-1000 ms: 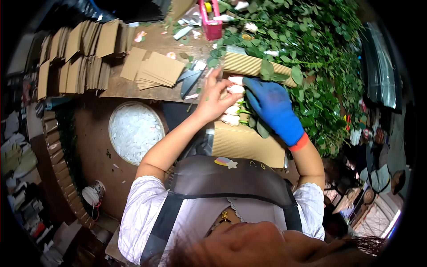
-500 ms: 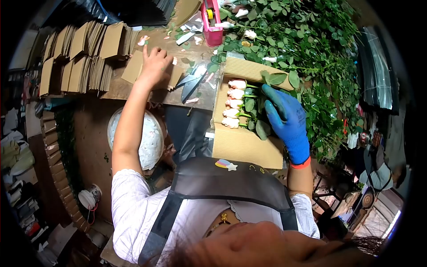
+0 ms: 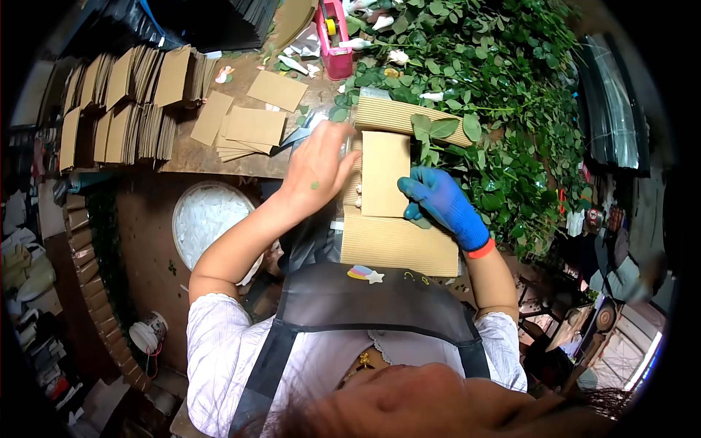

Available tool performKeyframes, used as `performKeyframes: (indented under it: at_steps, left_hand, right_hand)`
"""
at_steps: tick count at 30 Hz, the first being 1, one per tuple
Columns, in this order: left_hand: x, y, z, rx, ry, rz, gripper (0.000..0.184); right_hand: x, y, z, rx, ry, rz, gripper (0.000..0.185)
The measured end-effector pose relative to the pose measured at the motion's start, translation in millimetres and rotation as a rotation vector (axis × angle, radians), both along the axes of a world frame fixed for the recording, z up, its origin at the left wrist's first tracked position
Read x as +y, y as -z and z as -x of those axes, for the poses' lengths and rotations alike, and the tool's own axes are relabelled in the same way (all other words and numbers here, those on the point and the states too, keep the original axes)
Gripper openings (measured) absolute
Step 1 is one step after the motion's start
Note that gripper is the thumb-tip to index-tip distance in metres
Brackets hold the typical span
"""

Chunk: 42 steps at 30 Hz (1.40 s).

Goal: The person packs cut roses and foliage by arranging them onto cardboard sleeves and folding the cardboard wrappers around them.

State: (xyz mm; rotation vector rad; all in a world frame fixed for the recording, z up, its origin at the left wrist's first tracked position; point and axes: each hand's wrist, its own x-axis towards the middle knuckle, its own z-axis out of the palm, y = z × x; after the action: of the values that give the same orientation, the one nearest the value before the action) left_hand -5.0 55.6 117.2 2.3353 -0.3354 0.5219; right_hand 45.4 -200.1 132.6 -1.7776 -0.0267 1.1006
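A plain cardboard piece (image 3: 385,171) lies over the row of pale pink roses, hiding most of them. Beneath it is a ribbed cardboard sheet (image 3: 398,244), whose far part (image 3: 409,118) is folded up. My right hand (image 3: 438,201), in a blue glove, pinches the right edge of the cardboard piece between thumb and fingers. Bare, my left hand (image 3: 319,164) hovers at the left edge of the ribbed sheet, fingers apart and nothing visible in them. Scissors (image 3: 296,136) lie partly hidden behind it.
Loose cardboard pieces (image 3: 252,125) lie left of the hands, with upright cardboard stacks (image 3: 135,106) beyond. A pink tape dispenser (image 3: 336,51) stands at the back. Leafy stems (image 3: 504,95) cover the right side. A white tub (image 3: 212,223) is below the table's edge.
My left hand has moved right from the loose cardboard pieces to the ribbed sheet. One cardboard piece now covers the roses, and my gloved right hand has closed on its edge.
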Motion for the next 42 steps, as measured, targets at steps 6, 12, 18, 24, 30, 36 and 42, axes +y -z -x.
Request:
performKeyframes:
  at_steps: [6, 12, 18, 24, 30, 36, 42]
  left_hand:
    - [-27.1, 2.4, -22.4, 0.213, 0.536, -0.173, 0.087]
    - [-37.2, 2.7, -44.9, 0.464, 0.583, -0.335, 0.095]
    - [-34.3, 17.7, -50.9, 0.371, 0.626, -0.338, 0.120]
    - [-34.5, 10.5, -50.5, 0.445, 0.615, -0.365, 0.117]
    - [-36.9, 9.0, -48.7, 0.476, 0.570, -0.344, 0.117]
    - [-38.2, 9.9, -48.5, 0.518, 0.567, -0.369, 0.119]
    - [-38.9, 4.7, -50.1, 0.539, 0.567, -0.412, 0.116]
  right_hand:
    - [3.8, 5.2, 8.0, -0.210, -0.014, 0.104, 0.027]
    - [-45.9, -58.7, 49.5, -0.697, -0.078, 0.064, 0.027]
    - [-49.0, -64.9, 92.7, -1.188, -0.653, 0.359, 0.077]
    - [-27.6, -57.9, 44.6, -1.437, -0.477, 0.319, 0.054]
    - [-22.9, -87.6, 32.2, -1.128, -0.702, -0.057, 0.078]
    - [-40.1, -40.7, 81.3, -1.415, -0.838, 0.487, 0.074]
    - [-15.9, -59.3, 51.9, -1.384, -0.555, 0.230, 0.078]
